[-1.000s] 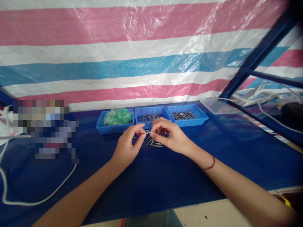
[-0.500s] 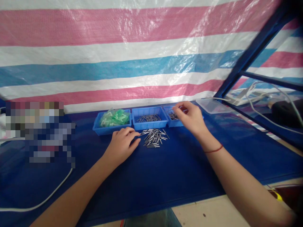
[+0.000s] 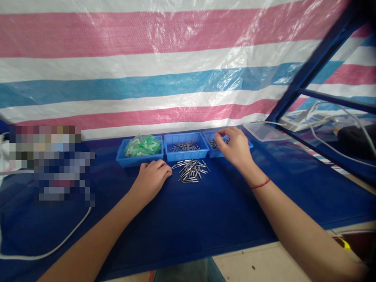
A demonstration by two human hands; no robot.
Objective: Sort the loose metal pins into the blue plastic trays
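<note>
A loose pile of silver blind rivets [image 3: 192, 171] lies on the blue table top. At the pile's left edge rests my left hand [image 3: 153, 176], its fingers drawn together; whatever they hold is hidden. My right hand [image 3: 236, 147] is over the front of the right blue bin [image 3: 213, 154], thumb and forefinger curled into a pinch, and I cannot make out anything between the tips. Rivets show inside that bin, partly covered by the hand. The middle blue bin [image 3: 188, 156] holds more rivets. Green plastic bags [image 3: 143, 145] with pale contents fill the left blue bin [image 3: 138, 160].
A clear plastic lid or tray [image 3: 266, 132] lies right of the bins. Behind stands a striped plastic sheet [image 3: 176, 90]. A blue metal frame [image 3: 311, 66] rises at the right, with cables near it. A white cable [image 3: 67, 239] crosses the left side, beside a blurred-out area.
My left thumb and fingers have closed together at the edge of the rivet pile. My right hand has shifted slightly left and stays above the right bin.
</note>
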